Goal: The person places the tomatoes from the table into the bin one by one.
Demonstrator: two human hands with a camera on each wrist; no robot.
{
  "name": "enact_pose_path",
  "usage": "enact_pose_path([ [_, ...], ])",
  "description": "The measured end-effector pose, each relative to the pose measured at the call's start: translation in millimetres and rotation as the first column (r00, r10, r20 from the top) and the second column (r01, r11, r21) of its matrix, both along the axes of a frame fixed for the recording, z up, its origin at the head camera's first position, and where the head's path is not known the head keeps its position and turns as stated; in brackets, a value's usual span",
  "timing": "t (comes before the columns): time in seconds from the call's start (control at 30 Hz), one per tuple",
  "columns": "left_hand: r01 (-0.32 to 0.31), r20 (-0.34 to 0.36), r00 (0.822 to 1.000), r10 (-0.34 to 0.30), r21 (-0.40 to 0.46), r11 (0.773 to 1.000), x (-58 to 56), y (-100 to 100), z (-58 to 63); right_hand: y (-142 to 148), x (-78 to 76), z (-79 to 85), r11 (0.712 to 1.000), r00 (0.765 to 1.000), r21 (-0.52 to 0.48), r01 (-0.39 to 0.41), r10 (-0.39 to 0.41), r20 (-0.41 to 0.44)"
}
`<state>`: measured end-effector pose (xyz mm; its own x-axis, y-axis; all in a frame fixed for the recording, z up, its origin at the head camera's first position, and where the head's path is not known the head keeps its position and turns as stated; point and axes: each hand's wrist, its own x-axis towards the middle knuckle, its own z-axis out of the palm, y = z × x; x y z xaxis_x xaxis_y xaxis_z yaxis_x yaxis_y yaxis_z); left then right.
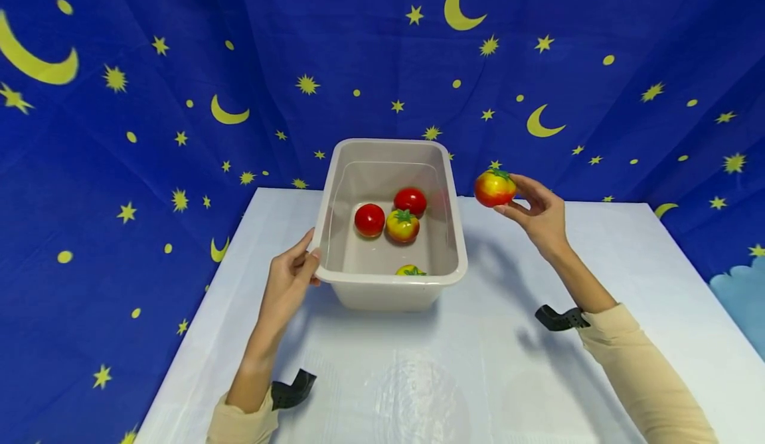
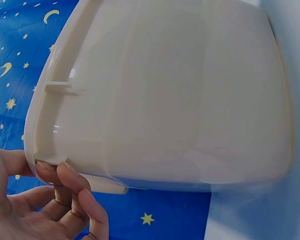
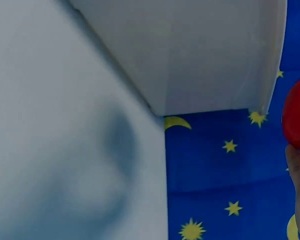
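Observation:
In the head view, my right hand (image 1: 538,215) pinches a yellow-and-red toy tomato (image 1: 495,188) with a green leafy top, held in the air right of a light grey plastic bin (image 1: 373,293). The right wrist view shows only the red side of this tomato (image 3: 299,115) and some fingers at the edge. My left hand (image 1: 291,273) grips the bin's near-left rim corner, thumb on top and fingers beneath the lip. Inside the bin lie a red tomato (image 1: 369,220), another red one (image 1: 410,201), a yellow-red tomato (image 1: 403,227) and a partly hidden yellow one (image 1: 410,270).
The bin stands on a white table (image 1: 382,377) near its back edge. Behind and beside the table hangs a blue cloth (image 1: 370,46) with yellow moons and stars. Each wrist carries a black strap mount (image 1: 293,389).

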<state>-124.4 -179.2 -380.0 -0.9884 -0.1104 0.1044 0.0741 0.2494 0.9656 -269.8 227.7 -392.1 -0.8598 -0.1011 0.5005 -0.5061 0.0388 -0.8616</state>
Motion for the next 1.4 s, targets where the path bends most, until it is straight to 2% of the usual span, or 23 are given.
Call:
enact_pose_path([
  [0.3,0.013,0.002,1.0,-0.013,0.009,1.0,-0.1,0,0.3,-16,8.4,23.5,1.0,1.0,0.019,-0.023,0.023,-0.02],
  [0.67,0.006,-0.007,1.0,-0.006,0.015,1.0,0.8,0,0.0,-47,15.9,36.4,0.994,0.994,0.042,-0.097,0.099,-0.047],
  [0.9,0.001,-0.008,1.0,-0.001,0.017,1.0,0.5,1,-0.1,-67,21.4,37.3,0.988,0.988,0.048,-0.146,0.148,-0.05],
  [1.13,0.009,0.0,1.0,-0.009,0.018,1.0,0.4,1,0.0,-84,28.5,31.5,0.971,0.969,0.048,-0.232,0.235,-0.079],
  [1.4,0.003,-0.007,1.0,-0.002,0.012,1.0,0.4,1,0.4,-95,29.4,30.1,0.963,0.956,0.041,-0.268,0.271,-0.109],
])
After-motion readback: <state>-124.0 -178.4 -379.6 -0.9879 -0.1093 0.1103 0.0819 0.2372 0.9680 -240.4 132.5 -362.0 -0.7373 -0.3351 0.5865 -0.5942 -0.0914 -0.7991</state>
